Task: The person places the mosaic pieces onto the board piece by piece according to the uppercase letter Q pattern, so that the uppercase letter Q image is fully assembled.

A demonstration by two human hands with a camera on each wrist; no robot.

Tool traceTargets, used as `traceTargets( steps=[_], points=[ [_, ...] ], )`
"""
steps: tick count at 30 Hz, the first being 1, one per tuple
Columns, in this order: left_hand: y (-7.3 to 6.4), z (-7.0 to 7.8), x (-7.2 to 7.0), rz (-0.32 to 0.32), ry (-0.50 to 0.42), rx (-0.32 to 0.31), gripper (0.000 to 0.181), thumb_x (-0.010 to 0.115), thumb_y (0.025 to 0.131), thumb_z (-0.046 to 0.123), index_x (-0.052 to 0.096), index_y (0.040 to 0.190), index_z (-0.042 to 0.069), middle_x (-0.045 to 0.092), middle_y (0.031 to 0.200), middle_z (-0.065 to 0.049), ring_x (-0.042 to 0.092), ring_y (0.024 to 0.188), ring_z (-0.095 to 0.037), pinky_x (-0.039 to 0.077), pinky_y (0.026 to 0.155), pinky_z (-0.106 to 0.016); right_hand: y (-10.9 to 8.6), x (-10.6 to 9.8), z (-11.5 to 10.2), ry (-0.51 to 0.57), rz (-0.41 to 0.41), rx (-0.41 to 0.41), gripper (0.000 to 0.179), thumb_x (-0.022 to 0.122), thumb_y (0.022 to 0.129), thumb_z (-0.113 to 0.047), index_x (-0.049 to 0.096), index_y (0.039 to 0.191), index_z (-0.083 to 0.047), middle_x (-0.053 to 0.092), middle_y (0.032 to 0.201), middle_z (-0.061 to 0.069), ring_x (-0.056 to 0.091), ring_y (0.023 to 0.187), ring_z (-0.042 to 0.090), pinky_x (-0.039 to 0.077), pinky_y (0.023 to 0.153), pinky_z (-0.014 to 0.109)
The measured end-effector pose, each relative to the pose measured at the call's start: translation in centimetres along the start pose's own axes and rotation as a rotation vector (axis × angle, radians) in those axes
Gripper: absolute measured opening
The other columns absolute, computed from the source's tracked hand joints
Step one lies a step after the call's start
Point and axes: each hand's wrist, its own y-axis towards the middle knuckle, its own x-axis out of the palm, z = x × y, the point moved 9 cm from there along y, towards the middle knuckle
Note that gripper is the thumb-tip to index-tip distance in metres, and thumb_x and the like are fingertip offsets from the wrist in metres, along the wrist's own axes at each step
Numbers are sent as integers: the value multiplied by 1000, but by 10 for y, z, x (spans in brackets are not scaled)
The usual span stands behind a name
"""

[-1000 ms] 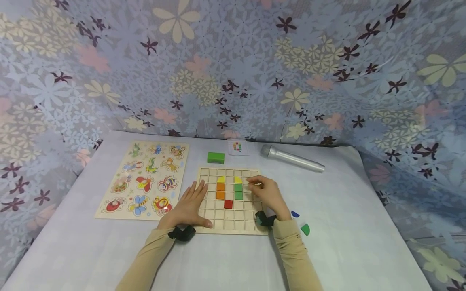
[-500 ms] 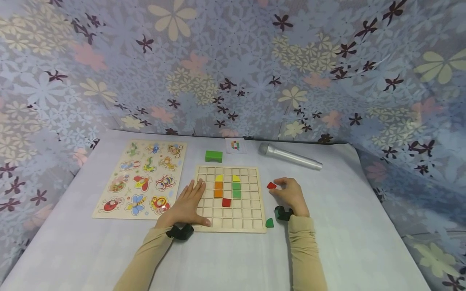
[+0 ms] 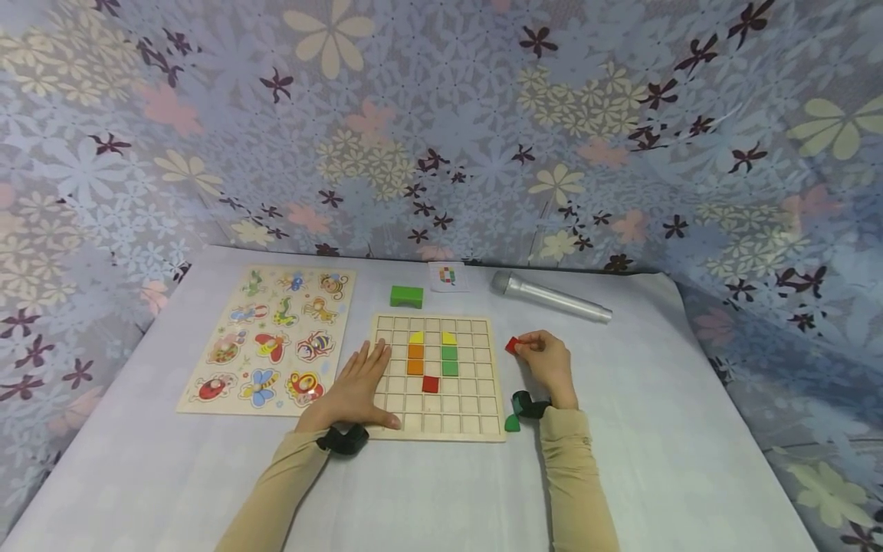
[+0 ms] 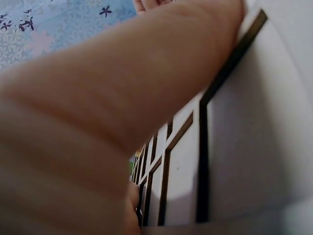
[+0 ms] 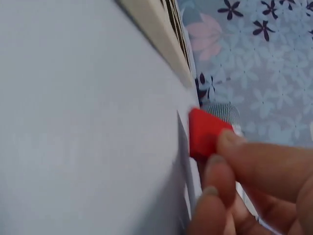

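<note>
My right hand [image 3: 548,359] pinches a red square tile [image 3: 512,345] between thumb and fingers, just right of the wooden grid board [image 3: 441,420]. In the right wrist view the red tile [image 5: 204,134] is tilted on edge, near the white tabletop. Spread out flat, my left hand [image 3: 355,393] rests on the board's left side. On the grid lie two yellow quarter-shaped tiles, two orange tiles [image 3: 415,359], two green tiles [image 3: 449,360] and a red tile [image 3: 430,384]. My left forearm [image 4: 107,88] and thumb base fill much of the left wrist view.
Left of the grid lies an insect puzzle board [image 3: 272,345]. Behind it are a green block [image 3: 406,297], a small pattern card [image 3: 448,277] and a silver microphone [image 3: 552,297]. A green rounded piece [image 3: 512,423] lies beside my right wrist.
My right hand has gone from above the grid's right side to the table right of the board, and now holds a red tile, slightly raised. My left hand stays in place.
</note>
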Motion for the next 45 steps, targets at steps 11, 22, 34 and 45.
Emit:
traceTargets(
  steps=[11, 22, 34, 45],
  points=[
    [1, 0, 1, -16, 7, -7, 128, 81, 68, 54, 6, 154, -2, -3, 163, -19, -9, 150, -40, -1, 123, -54, 1, 36, -33, 251, -27, 13, 18, 63, 92, -7, 68, 106, 3, 70, 86, 14, 59, 60, 3, 50, 56, 15],
    [0, -2, 1, -2, -5, -6, 128, 81, 67, 55, 7, 154, -4, -2, 163, -21, -8, 149, -42, 0, 122, -56, 2, 91, -77, 221, -117, -96, 14, 64, 91, -8, 70, 102, -1, 71, 89, 15, 61, 66, 8, 49, 59, 18],
    [1, -2, 0, -11, -6, -7, 127, 81, 68, 55, 7, 154, -2, -1, 163, -19, -8, 150, -40, 1, 123, -54, -9, 111, -96, -24, -172, -248, 13, 64, 93, -13, 74, 98, -9, 68, 117, 14, 66, 102, 30, 54, 88, 43],
    [1, -1, 0, -8, 0, -8, 127, 81, 68, 55, 7, 154, -2, -1, 163, -19, -8, 150, -40, 1, 123, -55, -15, 115, -95, -4, -244, -238, 16, 62, 95, -17, 71, 107, -14, 72, 111, 7, 67, 100, 25, 53, 83, 38]
  ],
)
